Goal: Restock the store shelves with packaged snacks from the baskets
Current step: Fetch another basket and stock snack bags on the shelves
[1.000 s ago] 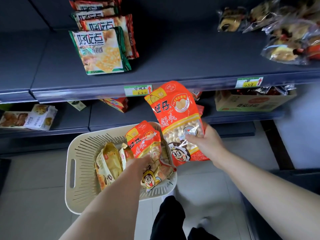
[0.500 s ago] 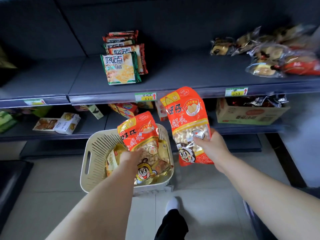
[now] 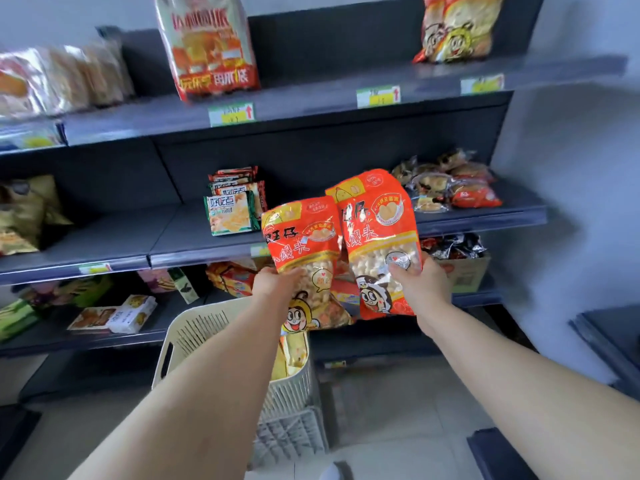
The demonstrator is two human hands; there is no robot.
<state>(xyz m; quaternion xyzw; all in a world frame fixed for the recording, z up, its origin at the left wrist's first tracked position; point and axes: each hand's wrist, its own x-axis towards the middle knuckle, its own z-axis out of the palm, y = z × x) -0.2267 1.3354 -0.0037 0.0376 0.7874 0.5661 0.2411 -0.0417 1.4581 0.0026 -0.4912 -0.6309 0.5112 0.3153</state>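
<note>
The left hand [image 3: 277,283] grips the left bag [image 3: 304,242] low down, fingers curled round its lower part. The right hand [image 3: 420,289] grips the right bag [image 3: 377,233] the same way, with the thumb on the front over the clear window. Both red-orange bags stand upright side by side in the air, their edges touching, in front of the middle shelf's [image 3: 114,237] front lip. Far on that shelf, a stack of cracker packs [image 3: 230,213] lies left of the bags and wrapped pastries [image 3: 446,185] lie to the right. The cream basket [image 3: 194,332] sits near, below the left forearm, with yellow packets [image 3: 292,355] inside. A box [image 3: 465,273] rests on the lower shelf, just right of the right hand.
</note>
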